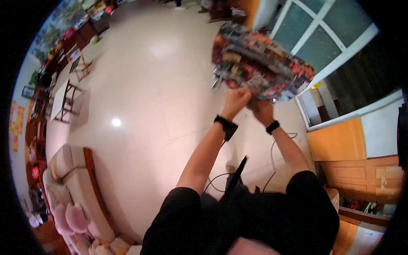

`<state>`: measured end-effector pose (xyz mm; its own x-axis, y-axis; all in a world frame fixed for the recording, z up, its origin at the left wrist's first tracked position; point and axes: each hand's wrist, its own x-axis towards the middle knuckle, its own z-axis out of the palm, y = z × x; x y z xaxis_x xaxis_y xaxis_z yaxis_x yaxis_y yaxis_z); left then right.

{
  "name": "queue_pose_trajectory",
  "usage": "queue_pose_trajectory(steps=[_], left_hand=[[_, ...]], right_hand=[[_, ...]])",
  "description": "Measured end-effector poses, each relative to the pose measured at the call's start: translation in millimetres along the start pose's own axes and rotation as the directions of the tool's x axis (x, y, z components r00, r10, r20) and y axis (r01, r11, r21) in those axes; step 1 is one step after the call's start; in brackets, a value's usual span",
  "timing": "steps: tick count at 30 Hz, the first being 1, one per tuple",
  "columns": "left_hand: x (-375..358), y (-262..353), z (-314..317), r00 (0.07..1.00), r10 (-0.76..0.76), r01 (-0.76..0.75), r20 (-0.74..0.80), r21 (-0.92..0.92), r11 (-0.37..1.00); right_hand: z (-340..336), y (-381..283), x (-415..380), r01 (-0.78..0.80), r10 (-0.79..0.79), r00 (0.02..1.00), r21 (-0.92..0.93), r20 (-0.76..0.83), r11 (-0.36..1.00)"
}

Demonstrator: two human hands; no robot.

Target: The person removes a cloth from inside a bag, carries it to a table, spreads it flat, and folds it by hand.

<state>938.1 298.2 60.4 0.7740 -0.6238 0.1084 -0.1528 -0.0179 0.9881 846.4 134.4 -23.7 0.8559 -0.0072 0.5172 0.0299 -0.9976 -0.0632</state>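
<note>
patterned bundle [265,59]: cloth-like | floor [131,148]: glossy, smooth | door panes [315,44]: glass | shirt [259,214]: matt cloth

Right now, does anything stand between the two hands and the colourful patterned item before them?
Nothing visible does. The left hand is closed on the near edge of the patterned item; the right hand is close beside, its exact contact unclear.

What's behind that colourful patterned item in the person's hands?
Beyond the right edge of the patterned item, white-framed glass panes show; beyond its left, pale floor. Whatever lies directly behind it is covered and cannot be seen.
</note>
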Motion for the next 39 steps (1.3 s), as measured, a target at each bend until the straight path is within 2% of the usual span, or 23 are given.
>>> queue_pose_trajectory(steps=[2,4,5,6,8,10,13,15,16,18,20,22,23,24,26,28,30,31,32,34,36,37,39], left_hand=[[-93.0,-32.0,-46.5,0.996,0.089,-0.086,0.01,0.413,0.907],[-220.5,-57.3,-65.2,0.989,-0.079,0.097,-0.126,0.146,0.984],[-261.3,-61.7,-88.1,0.965,-0.16,0.184,-0.206,0.107,0.977],[-297.6,-69.0,-113.0,0.932,-0.229,0.256,-0.28,0.062,0.965],[-369.2,-68.6,-165.9,0.85,-0.344,0.379,-0.399,0.008,0.926],[-417.9,-73.1,-213.4,0.714,-0.36,0.45,-0.601,0.0,0.893],[-458.3,-59.8,-341.0,0.569,-0.327,0.419,-0.754,-0.076,0.905],[-465.0,-52.0,-398.2,0.507,-0.352,0.421,-0.787,-0.13,0.898],[-463.1,-52.5,-421.3,0.488,-0.348,0.415,-0.8,-0.138,0.899],[-458.5,-58.0,-474.7,0.371,-0.353,0.374,-0.859,-0.21,0.903],[-455.6,-68.9,-525.3,0.343,-0.355,0.355,-0.87,-0.23,0.906],[-453.2,-80.9,-574.6,0.27,-0.334,0.399,-0.903,-0.211,0.892],[-456.1,-92.7,-597.6,0.215,-0.351,0.434,-0.911,-0.233,0.87],[-459.9,-102.4,-617.9,0.16,-0.369,0.473,-0.916,-0.257,0.843],[-454.7,-98.0,-652.6,0.097,-0.401,0.425,-0.911,-0.326,0.844],[-452.5,-101.9,-686.1,-0.133,-0.474,0.471,-0.871,-0.476,0.743],[-455.3,-110.5,-720.1,-0.175,-0.435,0.378,-0.883,-0.468,0.799],[-454.5,-115.8,-736.4,-0.194,-0.393,0.294,-0.899,-0.435,0.851],[-449.6,-121.5,-750.9,-0.211,-0.347,0.211,-0.914,-0.389,0.897],[-429.8,-104.1,-792.2,-0.218,-0.336,0.233,-0.916,-0.384,0.893],[-420.9,-108.4,-843.3,-0.139,-0.449,0.326,-0.882,-0.469,0.821],[-414.8,-112.1,-871.4,-0.1,-0.409,0.349,-0.907,-0.417,0.839],[-405.1,-121.4,-921.1,-0.031,-0.424,0.304,-0.905,-0.413,0.859]], right_hand=[[13.9,-118.0,-20.1,0.024,-0.058,0.985,0.198,0.164,0.98],[-15.7,-212.4,-65.2,0.329,-0.319,0.942,0.484,-0.105,0.811],[-2.2,-240.7,-89.7,0.262,-0.412,0.892,0.527,0.188,0.809],[19.5,-266.0,-114.1,0.208,-0.484,0.75,0.533,0.452,0.82],[17.3,-339.0,-121.9,0.191,-0.531,0.81,0.746,0.247,0.638],[21.0,-396.1,-110.4,0.182,-0.577,0.787,0.811,0.22,0.556],[40.4,-506.8,-37.4,0.062,-0.673,0.663,0.871,0.329,0.487],[62.1,-546.0,2.4,-0.133,-0.615,0.724,0.938,0.313,0.321],[73.2,-557.9,22.5,-0.123,-0.634,0.71,0.941,0.305,0.314],[95.9,-585.8,67.3,-0.334,-0.678,0.617,0.913,0.4,0.235],[116.5,-607.3,113.9,-0.314,-0.639,0.668,0.923,0.382,0.223],[144.2,-625.7,169.6,-0.768,-0.59,0.455,0.629,0.667,0.119],[158.9,-637.0,195.4,-0.693,-0.555,0.544,0.71,0.629,0.126],[177.3,-646.5,220.1,-0.656,-0.554,0.547,0.732,0.627,0.181],[202.4,-670.0,265.8,-0.736,-0.549,0.511,0.666,0.661,0.117],[233.1,-700.9,318.4,-0.705,-0.59,0.465,0.679,0.66,0.204],[260.6,-735.1,362.8,-0.675,-0.617,0.404,0.675,0.675,0.298],[271.7,-754.7,384.9,-0.718,-0.646,0.421,0.669,0.637,0.192],[282.3,-770.1,404.1,-0.753,-0.667,0.446,0.653,0.597,0.081],[313.7,-806.5,441.1,-0.792,-0.688,0.429,0.61,0.585,0.024],[342.5,-847.7,479.8,-0.542,-0.675,0.589,0.837,0.445,0.078],[352.8,-867.0,501.1,-0.409,-0.677,0.611,0.896,0.411,0.175],[376.9,-893.1,530.9,-0.357,-0.676,0.609,0.904,0.416,0.235]])
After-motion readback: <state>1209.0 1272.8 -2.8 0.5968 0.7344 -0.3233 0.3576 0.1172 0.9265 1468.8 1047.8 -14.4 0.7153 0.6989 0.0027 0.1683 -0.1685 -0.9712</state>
